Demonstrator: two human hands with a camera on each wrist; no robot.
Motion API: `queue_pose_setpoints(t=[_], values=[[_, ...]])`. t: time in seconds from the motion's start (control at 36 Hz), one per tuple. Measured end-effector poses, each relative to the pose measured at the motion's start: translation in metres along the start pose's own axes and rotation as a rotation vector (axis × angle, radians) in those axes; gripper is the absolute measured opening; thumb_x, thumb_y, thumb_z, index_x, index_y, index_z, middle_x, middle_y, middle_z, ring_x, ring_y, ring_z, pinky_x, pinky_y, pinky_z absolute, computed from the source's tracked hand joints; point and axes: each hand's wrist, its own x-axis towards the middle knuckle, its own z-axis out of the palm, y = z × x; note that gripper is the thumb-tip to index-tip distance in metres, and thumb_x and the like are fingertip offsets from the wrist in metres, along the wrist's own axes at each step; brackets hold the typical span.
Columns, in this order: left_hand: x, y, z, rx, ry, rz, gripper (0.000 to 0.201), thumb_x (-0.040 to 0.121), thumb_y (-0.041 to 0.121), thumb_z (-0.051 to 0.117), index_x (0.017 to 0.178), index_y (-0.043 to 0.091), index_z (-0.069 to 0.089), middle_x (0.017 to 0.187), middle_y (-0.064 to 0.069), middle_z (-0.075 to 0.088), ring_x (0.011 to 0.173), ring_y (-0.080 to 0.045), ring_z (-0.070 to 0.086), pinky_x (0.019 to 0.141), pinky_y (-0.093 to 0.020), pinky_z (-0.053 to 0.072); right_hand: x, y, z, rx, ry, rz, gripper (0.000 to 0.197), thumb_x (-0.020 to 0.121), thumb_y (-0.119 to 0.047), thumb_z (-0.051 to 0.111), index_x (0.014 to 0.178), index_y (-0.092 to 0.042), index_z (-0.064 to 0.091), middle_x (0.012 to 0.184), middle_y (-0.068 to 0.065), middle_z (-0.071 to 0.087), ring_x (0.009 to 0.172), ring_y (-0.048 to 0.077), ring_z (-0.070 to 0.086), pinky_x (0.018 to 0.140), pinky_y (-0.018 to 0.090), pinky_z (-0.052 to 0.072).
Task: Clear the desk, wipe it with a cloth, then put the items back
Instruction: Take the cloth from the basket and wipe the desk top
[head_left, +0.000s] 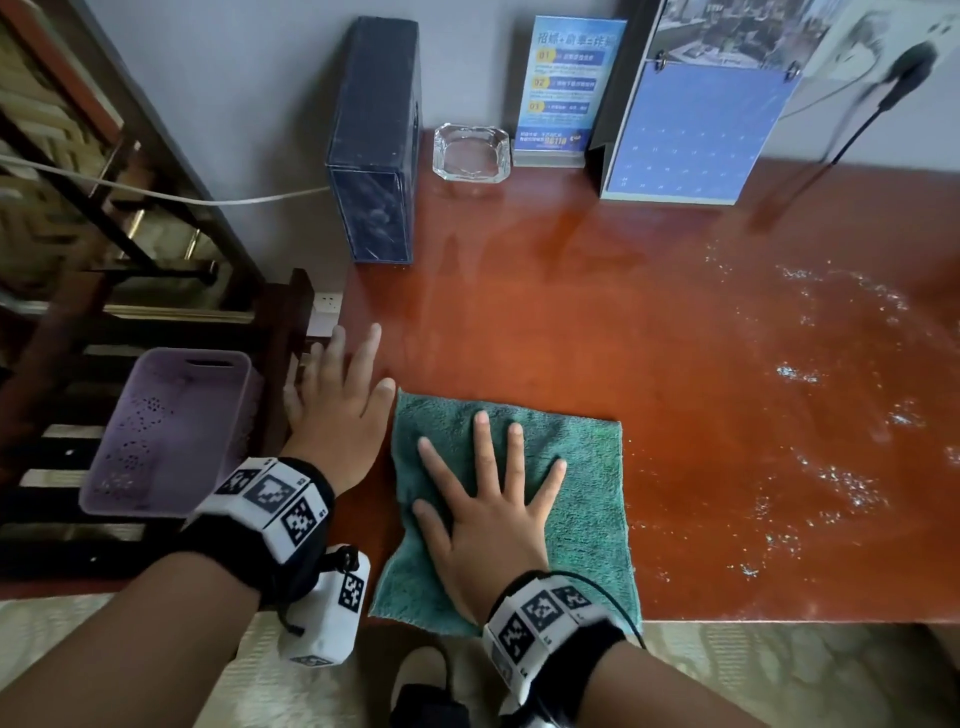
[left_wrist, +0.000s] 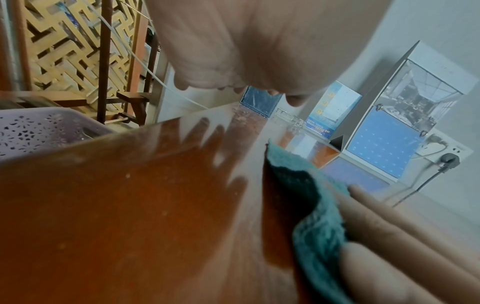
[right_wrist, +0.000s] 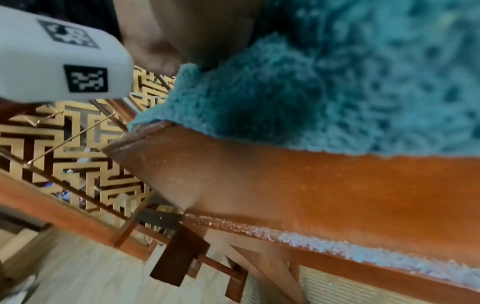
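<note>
Pressing green cloth (head_left: 582, 467) flat, right hand (head_left: 488, 519) spread, left hand (head_left: 337, 410) open on desk (head_left: 675, 338)

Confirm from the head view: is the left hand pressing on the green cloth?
No, the right hand lies flat on the green cloth; the left hand is beside it, at the left edge of the desk.

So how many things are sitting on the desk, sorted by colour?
Blue: 3 (dark box, sign card, desk calendar)
Clear: 1 (glass ashtray)
Green: 1 (cloth)
Total: 5
</note>
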Motion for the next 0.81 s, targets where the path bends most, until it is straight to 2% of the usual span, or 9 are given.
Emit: queue_pose_setpoints(t=[0.14, 0.25, 0.44, 0.58, 0.81], values=[[0.005, 0.007, 0.008, -0.023, -0.009, 0.003, 0.056, 0.099, 0.036, 0.029, 0.148, 0.042, 0.003, 0.159, 0.000, -0.004, 0.146, -0.020, -0.008, 0.114, -0.054, -0.005, -0.011, 0.002, -0.002, 0.004, -0.029, -0.084, 0.056, 0.089, -0.065, 0.029, 0.143, -0.050, 0.024, 0.157, 0.007, 0.021, 0.143, 0.040, 0.014, 0.096, 0.076, 0.016], [0.007, 0.019, 0.013, 0.012, -0.020, 0.016, 0.056, 0.099, 0.035, 0.030, 0.148, 0.040, 0.003, 0.159, -0.002, -0.003, 0.146, -0.024, -0.005, 0.115, -0.055, -0.001, -0.022, 0.007, -0.002, 0.012, -0.020, -0.185, 0.057, 0.087, -0.067, 0.031, 0.141, -0.051, 0.026, 0.157, 0.005, 0.022, 0.142, 0.041, 0.015, 0.099, 0.073, 0.011], [0.006, 0.044, 0.021, 0.055, -0.078, 0.075, 0.055, 0.099, 0.036, 0.029, 0.148, 0.039, 0.005, 0.159, 0.004, -0.004, 0.146, -0.018, -0.009, 0.115, -0.053, -0.006, -0.029, 0.034, -0.005, -0.009, -0.030, -0.290, 0.053, 0.091, -0.063, 0.031, 0.142, -0.051, 0.023, 0.157, 0.002, 0.021, 0.143, 0.035, 0.017, 0.100, 0.069, 0.010], [0.006, 0.062, 0.032, 0.107, -0.101, 0.130, 0.056, 0.098, 0.038, 0.032, 0.149, 0.038, 0.008, 0.159, 0.004, -0.003, 0.146, -0.018, -0.008, 0.115, -0.053, -0.005, -0.031, 0.055, -0.011, -0.016, -0.016, -0.273, 0.049, 0.094, -0.058, 0.028, 0.142, -0.052, 0.024, 0.158, -0.001, 0.020, 0.144, 0.034, 0.017, 0.102, 0.067, 0.008], [0.009, 0.083, 0.049, 0.129, -0.147, 0.153, 0.055, 0.099, 0.040, 0.029, 0.149, 0.039, 0.006, 0.159, 0.006, -0.005, 0.146, -0.017, -0.008, 0.115, -0.052, -0.005, -0.020, 0.096, -0.017, -0.043, 0.024, -0.142, 0.051, 0.095, -0.058, 0.025, 0.144, -0.052, 0.014, 0.159, -0.003, 0.013, 0.145, 0.032, 0.010, 0.104, 0.066, 0.006]])
